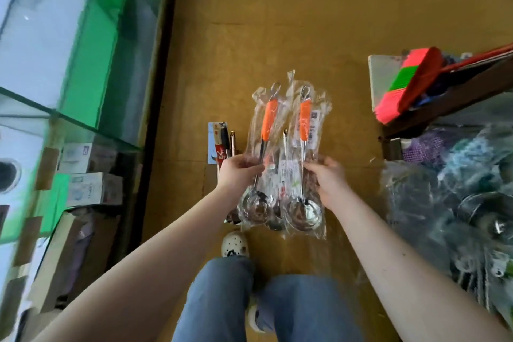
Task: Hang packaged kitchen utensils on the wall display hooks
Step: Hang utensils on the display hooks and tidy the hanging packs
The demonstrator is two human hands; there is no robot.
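I hold a bunch of packaged ladles over the floor in front of my knees. My left hand [238,172] grips the left ladle [268,130], a steel scoop with an orange handle in a clear bag. My right hand [329,178] pinches the right ladle [305,125], also orange-handled and bagged. At least one more utensil is sandwiched between them, partly hidden. More carded utensils [220,143] stick out behind my left hand; whether it holds them I cannot tell. No wall hooks are in view.
A glass display case [69,69] with boxes inside stands at the left. At the right, a wooden shelf [455,100] carries a pink and green broom head [408,83], with bagged metal goods [458,203] below. The floor is brown; my shoe [234,244] is beneath the ladles.
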